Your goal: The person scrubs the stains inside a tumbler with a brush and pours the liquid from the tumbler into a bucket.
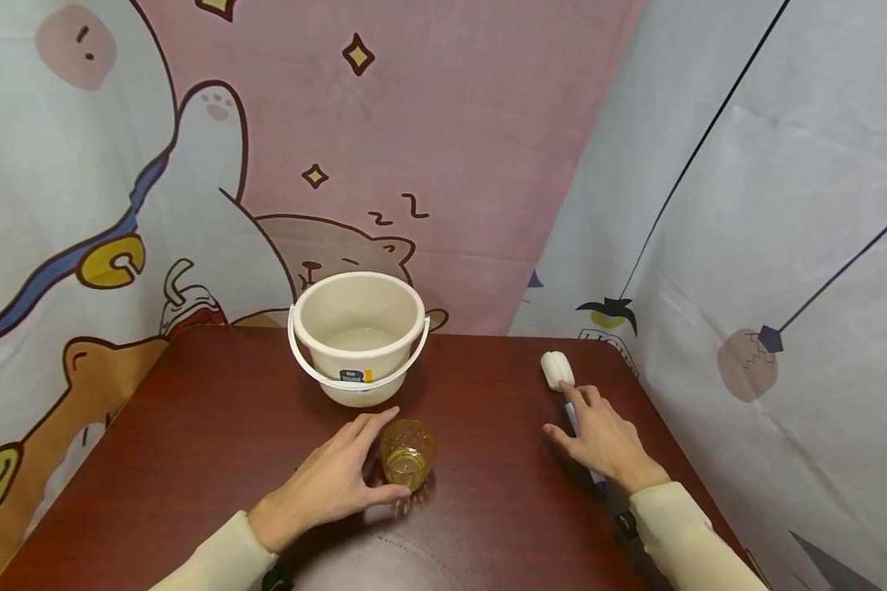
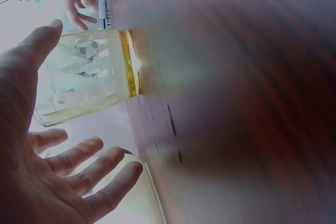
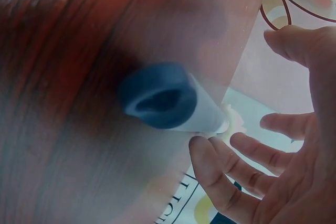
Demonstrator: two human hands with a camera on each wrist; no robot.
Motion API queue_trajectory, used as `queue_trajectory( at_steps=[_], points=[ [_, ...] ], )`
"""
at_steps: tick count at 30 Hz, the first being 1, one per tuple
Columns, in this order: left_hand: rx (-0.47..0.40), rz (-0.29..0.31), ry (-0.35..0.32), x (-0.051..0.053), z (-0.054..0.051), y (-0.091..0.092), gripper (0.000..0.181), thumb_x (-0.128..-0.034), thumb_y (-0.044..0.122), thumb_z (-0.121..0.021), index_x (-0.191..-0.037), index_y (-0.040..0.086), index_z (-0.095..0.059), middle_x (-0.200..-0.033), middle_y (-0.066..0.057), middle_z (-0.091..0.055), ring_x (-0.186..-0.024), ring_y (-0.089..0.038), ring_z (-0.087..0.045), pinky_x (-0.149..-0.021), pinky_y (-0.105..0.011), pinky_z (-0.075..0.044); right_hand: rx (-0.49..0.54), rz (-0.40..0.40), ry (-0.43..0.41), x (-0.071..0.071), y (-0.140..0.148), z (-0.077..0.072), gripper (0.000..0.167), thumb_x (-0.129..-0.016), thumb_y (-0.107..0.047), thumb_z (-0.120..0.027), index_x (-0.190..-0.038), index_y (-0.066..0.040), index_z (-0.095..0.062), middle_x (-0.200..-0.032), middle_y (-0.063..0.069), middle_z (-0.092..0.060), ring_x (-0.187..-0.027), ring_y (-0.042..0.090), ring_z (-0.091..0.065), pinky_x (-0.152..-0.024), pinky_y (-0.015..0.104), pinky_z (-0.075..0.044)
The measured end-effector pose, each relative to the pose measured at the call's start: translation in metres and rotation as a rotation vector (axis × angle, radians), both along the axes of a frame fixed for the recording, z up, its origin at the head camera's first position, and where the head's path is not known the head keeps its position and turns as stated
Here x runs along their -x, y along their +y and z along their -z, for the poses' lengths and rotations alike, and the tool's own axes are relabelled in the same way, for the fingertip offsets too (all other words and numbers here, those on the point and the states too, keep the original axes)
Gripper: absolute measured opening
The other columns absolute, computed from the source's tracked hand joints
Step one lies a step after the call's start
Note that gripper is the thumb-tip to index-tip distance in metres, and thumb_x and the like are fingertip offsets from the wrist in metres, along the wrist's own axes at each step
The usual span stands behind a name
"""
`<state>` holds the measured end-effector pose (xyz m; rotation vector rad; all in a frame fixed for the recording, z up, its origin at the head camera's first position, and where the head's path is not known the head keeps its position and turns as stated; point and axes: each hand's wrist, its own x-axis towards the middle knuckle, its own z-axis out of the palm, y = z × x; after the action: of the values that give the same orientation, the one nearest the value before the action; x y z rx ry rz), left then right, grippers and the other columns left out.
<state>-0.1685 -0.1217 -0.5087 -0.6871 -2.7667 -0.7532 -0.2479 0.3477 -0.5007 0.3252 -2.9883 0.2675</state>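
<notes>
An amber-tinted drinking glass (image 1: 408,453) stands upright on the table. My left hand (image 1: 333,480) is spread at the glass's left side, thumb near its front and fingers behind. In the left wrist view the glass (image 2: 86,74) sits between the thumb and the extended fingers, with no grip on it. On the right lies a cup brush with a white sponge head (image 1: 558,371). My right hand (image 1: 604,437) hovers over its pale handle, fingers loosely extended. The right wrist view shows the handle's dark blue end (image 3: 160,95) apart from the fingers.
Two nested cream buckets (image 1: 360,361) with a white bail handle stand at the back, beyond the left hand. The dark red-brown wooden table (image 1: 488,509) meets printed cloth walls (image 1: 458,164) behind and at the right.
</notes>
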Motion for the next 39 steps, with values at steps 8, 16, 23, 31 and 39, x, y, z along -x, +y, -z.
queue_trajectory(
  at_steps=[8, 16, 23, 31, 39],
  points=[
    [-0.012, -0.009, -0.041, 0.002, 0.002, 0.003, 0.117, -0.0824, 0.072, -0.099, -0.176, 0.027, -0.046, -0.161, 0.001, -0.067, -0.145, -0.027, -0.072, -0.113, -0.053, -0.065, -0.008, 0.011, -0.023, 0.001, -0.001, 0.0, 0.095, -0.103, -0.056, -0.084, -0.174, -0.005, -0.047, -0.153, 0.029, -0.062, -0.109, 0.041, -0.077, -0.067, 0.057, -0.064],
    [-0.057, 0.011, -0.047, 0.005, 0.004, 0.008, 0.115, -0.0821, 0.065, -0.103, -0.174, 0.022, -0.049, -0.161, -0.002, -0.069, -0.141, -0.027, -0.075, -0.116, -0.052, -0.064, -0.013, 0.039, -0.041, 0.002, 0.0, -0.003, 0.095, -0.102, -0.051, -0.086, -0.171, 0.002, -0.047, -0.143, 0.03, -0.063, -0.089, 0.033, -0.072, -0.064, 0.055, -0.06],
    [-0.102, 0.034, -0.05, 0.007, 0.007, 0.011, 0.109, -0.0836, 0.06, -0.104, -0.169, 0.016, -0.053, -0.157, -0.006, -0.073, -0.135, -0.027, -0.078, -0.112, -0.053, -0.066, -0.025, 0.086, -0.086, 0.002, 0.0, -0.003, 0.09, -0.103, -0.047, -0.085, -0.166, 0.007, -0.05, -0.139, 0.031, -0.064, -0.087, 0.035, -0.072, -0.068, 0.059, -0.062],
    [-0.166, 0.068, -0.054, 0.008, 0.007, 0.014, 0.098, -0.0839, 0.053, -0.106, -0.16, 0.014, -0.058, -0.142, -0.005, -0.078, -0.126, -0.023, -0.081, -0.107, -0.049, -0.068, -0.006, 0.12, -0.12, 0.001, 0.001, -0.002, 0.078, -0.104, -0.042, -0.085, -0.156, 0.009, -0.057, -0.134, 0.029, -0.067, -0.091, 0.036, -0.072, -0.072, 0.059, -0.063],
    [-0.243, 0.107, -0.094, 0.01, 0.009, 0.016, 0.092, -0.0843, 0.045, -0.107, -0.155, 0.013, -0.058, -0.137, -0.006, -0.08, -0.122, -0.022, -0.082, -0.103, -0.043, -0.069, 0.014, 0.132, -0.129, 0.003, 0.004, 0.002, 0.062, -0.105, -0.037, -0.084, -0.144, 0.007, -0.065, -0.113, 0.019, -0.069, -0.085, 0.03, -0.068, -0.065, 0.051, -0.059]
  ],
)
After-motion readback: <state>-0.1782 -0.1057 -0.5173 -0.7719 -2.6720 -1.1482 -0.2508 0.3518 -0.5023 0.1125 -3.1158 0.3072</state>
